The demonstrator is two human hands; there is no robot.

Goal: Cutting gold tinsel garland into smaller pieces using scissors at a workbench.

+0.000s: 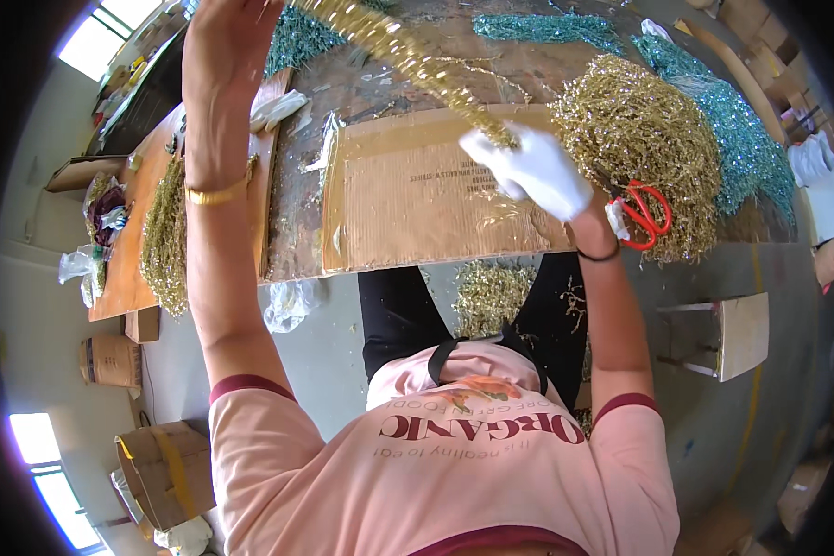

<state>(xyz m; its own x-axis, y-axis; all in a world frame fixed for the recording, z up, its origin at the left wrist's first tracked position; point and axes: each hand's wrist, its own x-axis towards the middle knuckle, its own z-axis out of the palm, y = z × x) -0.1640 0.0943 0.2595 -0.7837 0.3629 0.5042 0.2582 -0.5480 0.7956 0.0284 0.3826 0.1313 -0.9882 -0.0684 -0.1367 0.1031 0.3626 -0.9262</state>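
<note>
Fingers of gloved R hand (pixel 533 171) pinching gold tinsel strand (pixel 408 57) over cardboard sheet (pixel 426 195). Stretching strand up-left to bare L hand (pixel 227 37), grip partly cropped, can't tell. Sitting beside: gold tinsel pile (pixel 635 130) w/ red scissors (pixel 647 213), teal tinsel (pixel 741 130) behind.

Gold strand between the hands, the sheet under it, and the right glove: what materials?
Gold strand: looks like metallic foil tinsel, shiny; it glints and bristles with thin slivers.
Sheet: corrugated cardboard, matte brown; ribbing shows where the face is worn.
Glove on the right hand: seems white woven or knit fabric, matte; the weave is too washed out to confirm.
</note>
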